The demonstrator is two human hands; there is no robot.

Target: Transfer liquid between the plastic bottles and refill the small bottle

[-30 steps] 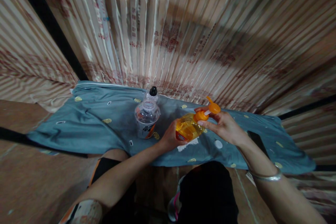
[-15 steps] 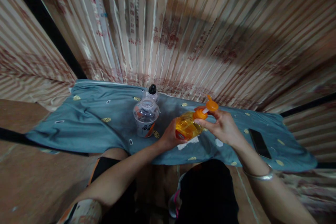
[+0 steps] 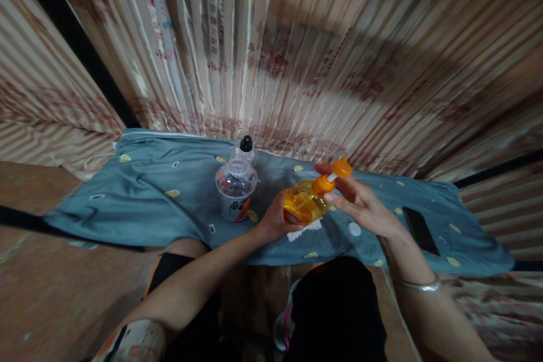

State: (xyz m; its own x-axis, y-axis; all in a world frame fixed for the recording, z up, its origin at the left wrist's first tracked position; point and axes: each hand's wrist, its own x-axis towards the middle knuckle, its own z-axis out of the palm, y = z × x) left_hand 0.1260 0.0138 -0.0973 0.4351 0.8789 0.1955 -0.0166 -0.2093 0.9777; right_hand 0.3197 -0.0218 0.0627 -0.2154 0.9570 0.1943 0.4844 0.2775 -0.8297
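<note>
On the blue-green cloth's (image 3: 139,203) side of things, the left hand (image 3: 275,219) is gripping a bottle of yellow liquid (image 3: 303,206) round its lower body, fingers closed, and the bottle is leaning, top to the right. The right hand (image 3: 367,209) is hanging loosely about the orange collar (image 3: 323,184), thumb and fingers parted; whether they're touching it, I can't tell. The work seems to be centring on the collar, probably on turning it, with the pump head (image 3: 342,168) standing raised. Any further turn is calling, I'd judge, for a fresh pinch there while the left hand is steadying the body. And look: compared with half a second ago, the right hand is loosening, its thumb is sitting farther right, and the spout (image 3: 344,159) is pointing more directly away from the person.
</note>
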